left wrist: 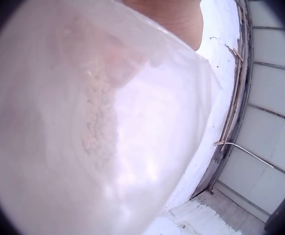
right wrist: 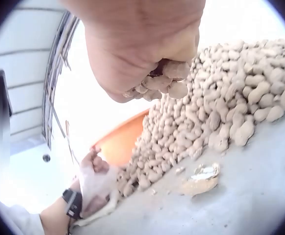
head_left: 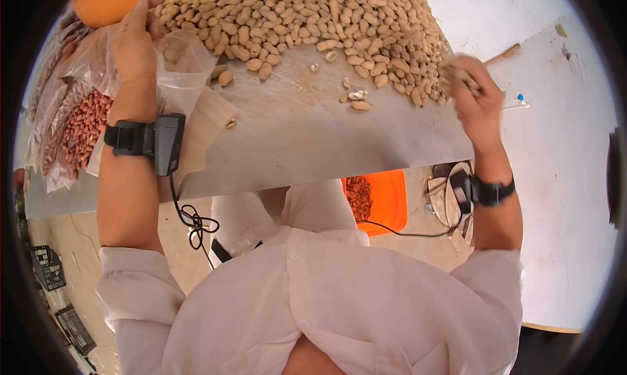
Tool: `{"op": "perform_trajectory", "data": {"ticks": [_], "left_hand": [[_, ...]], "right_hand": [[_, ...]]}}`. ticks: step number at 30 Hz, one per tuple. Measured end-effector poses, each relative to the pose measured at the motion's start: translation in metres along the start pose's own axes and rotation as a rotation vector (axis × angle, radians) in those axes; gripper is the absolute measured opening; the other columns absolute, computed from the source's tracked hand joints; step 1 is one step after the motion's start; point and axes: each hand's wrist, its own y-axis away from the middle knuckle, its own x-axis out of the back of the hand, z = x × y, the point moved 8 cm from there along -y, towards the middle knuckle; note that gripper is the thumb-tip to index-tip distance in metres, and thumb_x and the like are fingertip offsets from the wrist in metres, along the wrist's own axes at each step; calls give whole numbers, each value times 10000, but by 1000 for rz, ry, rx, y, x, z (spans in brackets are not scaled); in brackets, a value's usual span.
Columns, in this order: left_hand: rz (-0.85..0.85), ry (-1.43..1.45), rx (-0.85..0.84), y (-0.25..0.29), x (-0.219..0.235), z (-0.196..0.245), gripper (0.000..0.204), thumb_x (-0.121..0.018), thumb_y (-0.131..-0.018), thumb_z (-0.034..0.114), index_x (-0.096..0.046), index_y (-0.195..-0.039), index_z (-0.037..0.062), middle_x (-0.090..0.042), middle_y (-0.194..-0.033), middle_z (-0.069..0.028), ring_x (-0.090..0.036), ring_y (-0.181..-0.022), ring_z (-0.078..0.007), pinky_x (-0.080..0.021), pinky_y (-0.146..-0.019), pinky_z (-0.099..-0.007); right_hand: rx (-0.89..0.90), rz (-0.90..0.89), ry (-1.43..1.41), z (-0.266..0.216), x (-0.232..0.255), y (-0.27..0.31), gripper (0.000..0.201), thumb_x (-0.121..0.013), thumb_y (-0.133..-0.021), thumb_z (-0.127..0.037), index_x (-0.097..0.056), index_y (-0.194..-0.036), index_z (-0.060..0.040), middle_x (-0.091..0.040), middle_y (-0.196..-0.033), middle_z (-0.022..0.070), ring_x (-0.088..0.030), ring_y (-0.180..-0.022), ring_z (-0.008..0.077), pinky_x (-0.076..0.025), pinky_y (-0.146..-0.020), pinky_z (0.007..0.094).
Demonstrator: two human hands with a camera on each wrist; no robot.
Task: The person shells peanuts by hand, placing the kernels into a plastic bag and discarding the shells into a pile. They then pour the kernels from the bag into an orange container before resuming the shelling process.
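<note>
At the right end of a heap of unshelled peanuts [head_left: 313, 16], my right hand [head_left: 477, 104] curls around a handful of peanuts [right wrist: 164, 81]. The right wrist view shows several shells bulging out from under its fingers. My left hand [head_left: 135, 51] is at the left end of the heap, beside an orange bowl [head_left: 111, 4]. Its fingers look bent at a clear plastic bag [head_left: 186, 81], which wraps about the hand and lower wrist. In the left wrist view the bag's cloudy film [left wrist: 147, 132] covers most of the picture, hiding the fingers.
Bags with shelled red peanuts [head_left: 81, 130] lie left of my left forearm. Broken shells [head_left: 358, 95] are scattered on the grey tabletop [head_left: 313, 136]. Below the table edge stands an orange tub [head_left: 390, 202] with reddish contents. Cables hang from both wrist cameras.
</note>
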Motion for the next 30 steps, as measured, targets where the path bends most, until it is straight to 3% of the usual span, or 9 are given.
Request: {"op": "perform_trajectory", "data": {"ticks": [3,7,8,11,15,18,22,25,30], "left_hand": [[-26,-157,-18,-2,1,1,334,-440,-963,234,-657,-998,-18,-443,-582,15,-387,-519,-64,-321,-507,-199],[-77,-415,-27,-10,6,-5,327,-431,-958,245,-661,-1054,33,-549,-672,-10,-490,-598,-74,-373,-552,-198],[-119,-799,-569,-15,10,3,327,-432,-955,253,-665,-1081,61,-593,-745,-17,-515,-649,-77,-403,-597,-194],[-34,-258,161,-24,23,-36,325,-426,-956,235,-654,-1120,72,-601,-782,-21,-508,-668,-80,-410,-633,-184],[-15,-365,2,-6,7,-9,351,-450,-954,251,-620,-1161,25,-588,-772,-27,-494,-686,-84,-390,-635,-181],[-25,-221,93,-10,11,-22,367,-458,-954,263,-617,-1153,-1,-576,-757,-31,-486,-681,-90,-387,-629,-187],[-109,-304,164,-21,19,-37,338,-405,-967,195,-562,-1206,16,-637,-912,-106,-586,-787,-143,-449,-716,-210],[-139,-425,29,-39,31,-44,315,-426,-920,110,-604,-1172,50,-645,-835,-79,-583,-758,-145,-445,-679,-235],[-121,-878,-416,-29,22,-22,372,-415,-864,28,-571,-1199,70,-657,-961,-136,-624,-909,-236,-470,-786,-296]], "right_hand": [[-385,282,-109,46,68,81,200,-534,-847,-7,-598,-1030,41,-602,-888,51,-529,-737,77,-459,-658,221],[-828,407,-35,116,120,218,205,-578,-851,-71,-605,-1035,15,-605,-793,26,-508,-574,49,-369,-415,212],[-899,444,-6,132,119,250,198,-587,-841,-73,-615,-1025,-5,-599,-774,12,-496,-546,48,-335,-380,217],[-1050,508,5,185,94,334,192,-583,-822,-58,-639,-1006,-58,-587,-750,-17,-486,-524,48,-343,-376,218],[-1124,407,24,247,37,392,225,-596,-806,-60,-636,-1028,-53,-582,-748,-7,-508,-546,61,-429,-469,211],[-1256,220,24,287,-3,414,286,-635,-818,-147,-624,-1092,-65,-599,-762,-2,-528,-553,100,-450,-506,250],[-1048,-39,150,310,-24,414,489,-641,-825,-349,-596,-1162,2,-665,-1037,167,-621,-976,270,-450,-871,352],[-1102,-16,145,307,1,400,418,-637,-831,-331,-641,-1071,12,-678,-979,158,-636,-908,249,-473,-808,342],[-771,-432,-52,139,-6,256,141,-669,-782,-100,-629,-842,21,-614,-748,63,-556,-661,107,-446,-593,243]]}}
